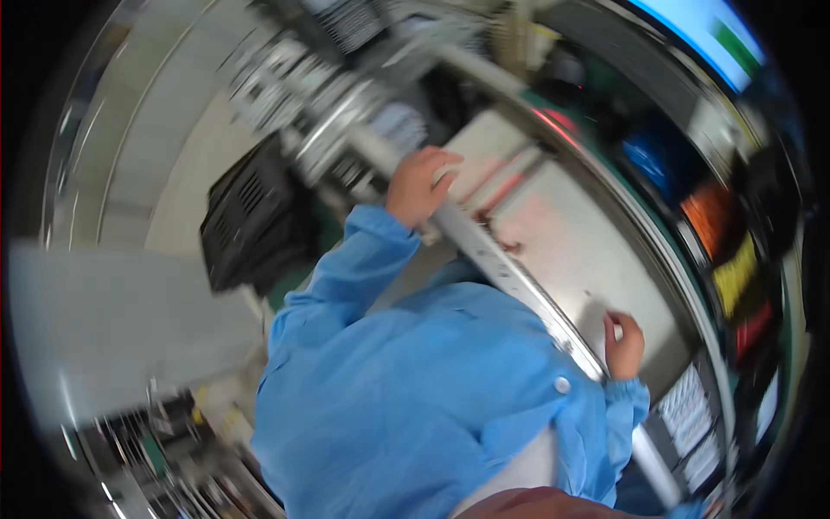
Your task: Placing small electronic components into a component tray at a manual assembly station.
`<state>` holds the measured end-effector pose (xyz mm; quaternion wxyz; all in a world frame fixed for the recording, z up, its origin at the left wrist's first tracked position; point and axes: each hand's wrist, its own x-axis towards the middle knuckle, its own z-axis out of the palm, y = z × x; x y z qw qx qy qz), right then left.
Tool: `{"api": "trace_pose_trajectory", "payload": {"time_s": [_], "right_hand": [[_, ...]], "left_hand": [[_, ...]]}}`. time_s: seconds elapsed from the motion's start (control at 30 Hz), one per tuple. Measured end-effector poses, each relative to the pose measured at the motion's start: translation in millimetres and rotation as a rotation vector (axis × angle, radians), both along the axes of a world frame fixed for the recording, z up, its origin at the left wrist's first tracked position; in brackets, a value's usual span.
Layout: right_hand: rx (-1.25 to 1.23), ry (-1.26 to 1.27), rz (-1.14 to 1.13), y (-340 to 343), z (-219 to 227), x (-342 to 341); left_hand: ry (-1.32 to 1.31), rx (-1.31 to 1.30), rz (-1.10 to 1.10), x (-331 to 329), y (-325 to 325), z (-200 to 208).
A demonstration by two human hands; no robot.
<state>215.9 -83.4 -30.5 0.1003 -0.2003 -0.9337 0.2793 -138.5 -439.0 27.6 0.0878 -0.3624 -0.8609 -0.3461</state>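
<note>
My left hand point(422, 188) is over the near edge of a pale work surface point(596, 251), beside the end of a metal rail point(510, 275). Its thumb and forefinger are apart, and I see nothing between them. Farther right, my right hand point(624, 346) hovers at or just over the same surface with its fingers curled in. Whatever those fingers may hold is too small or hidden to make out. A small reddish-brown piece point(512, 247) lies by the rail between the hands. Blue sleeves cover both arms.
A black vented case point(255, 216) stands left of my left arm, with metal machine parts point(303, 95) beyond it. Blue, orange point(707, 216), yellow point(735, 275) and red bins line the right side. A lit screen point(705, 35) is at the far right. Motion blurs much of the view.
</note>
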Motion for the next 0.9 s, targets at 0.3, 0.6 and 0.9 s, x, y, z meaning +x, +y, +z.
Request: {"api": "trace_pose_trajectory", "payload": {"time_s": [0.3, 0.6, 0.9], "right_hand": [[-0.169, -0.171, 0.155, -73, -16, 7], [-0.009, -0.055, 0.213, -54, 15, -34], [-0.744, 0.152, 0.247, -86, 45, -130]], "left_hand": [[0.469, -0.539, 0.658, 46, -372, 60], [0.533, -0.526, 0.708, 39, -287, 85], [0.461, -0.227, -0.108, 59, -68, 106]]}}
